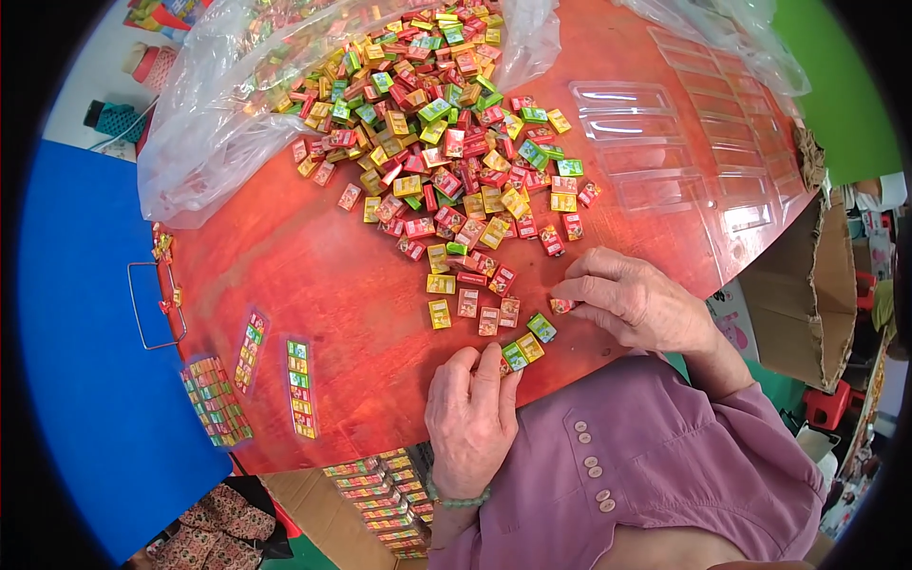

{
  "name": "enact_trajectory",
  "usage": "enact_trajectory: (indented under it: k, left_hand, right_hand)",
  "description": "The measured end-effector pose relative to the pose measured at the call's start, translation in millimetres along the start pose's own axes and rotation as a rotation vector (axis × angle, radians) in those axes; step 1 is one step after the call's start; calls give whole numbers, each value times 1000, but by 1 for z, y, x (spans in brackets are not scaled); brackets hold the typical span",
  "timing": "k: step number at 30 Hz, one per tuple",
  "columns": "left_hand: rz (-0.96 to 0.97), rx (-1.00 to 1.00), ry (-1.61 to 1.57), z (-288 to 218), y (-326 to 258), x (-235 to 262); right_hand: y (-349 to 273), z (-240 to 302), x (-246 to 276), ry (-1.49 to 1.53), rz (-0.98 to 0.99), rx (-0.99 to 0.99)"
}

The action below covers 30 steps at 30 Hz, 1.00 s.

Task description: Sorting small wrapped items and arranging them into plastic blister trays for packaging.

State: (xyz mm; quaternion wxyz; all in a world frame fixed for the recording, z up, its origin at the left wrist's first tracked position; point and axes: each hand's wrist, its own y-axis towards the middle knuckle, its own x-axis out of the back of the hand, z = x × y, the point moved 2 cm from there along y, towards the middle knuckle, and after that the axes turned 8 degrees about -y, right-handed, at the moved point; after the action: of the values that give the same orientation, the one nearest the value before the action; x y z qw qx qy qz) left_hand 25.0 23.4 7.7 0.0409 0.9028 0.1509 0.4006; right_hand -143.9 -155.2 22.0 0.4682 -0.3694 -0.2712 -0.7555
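A big heap of small coloured boxes (446, 123), red, yellow, green and orange, spreads over the red wooden table (323, 275), spilling from a clear plastic bag (218, 123). My left hand (470, 413) rests at the table's near edge, its fingers closed around a short row of little boxes (522, 351), green and yellow. My right hand (632, 299) lies flat to the right, its fingertips pinching one small red box (560, 305). Several loose boxes (470, 304) lie just beyond both hands.
Clear plastic blister trays (646, 142) lie at the table's far right. Filled strips of boxes (301, 388) sit at the near left edge; more are stacked below the table (375, 499). A cardboard box (807, 285) stands at the right, a blue surface (85, 332) at the left.
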Motion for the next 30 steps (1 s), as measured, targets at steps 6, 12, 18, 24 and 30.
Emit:
enact_trajectory:
  k: [6,12,18,24,30]
  left_hand:
    - [9,-10,-2,0,2,1]
    - [11,-7,-4,1,1,0]
    - [6,-6,12,1,1,-1]
    - [1,-29,26,2,1,-2]
    - [-3,-46,41,2,0,-1]
  right_hand:
    - [5,9,-2,-59,-40,-108]
    - [0,21,-2,-88,6,-110]
    - [6,16,0,-36,114,3]
    - [9,21,-5,-119,92,40]
    - [6,26,-11,-145,82,82]
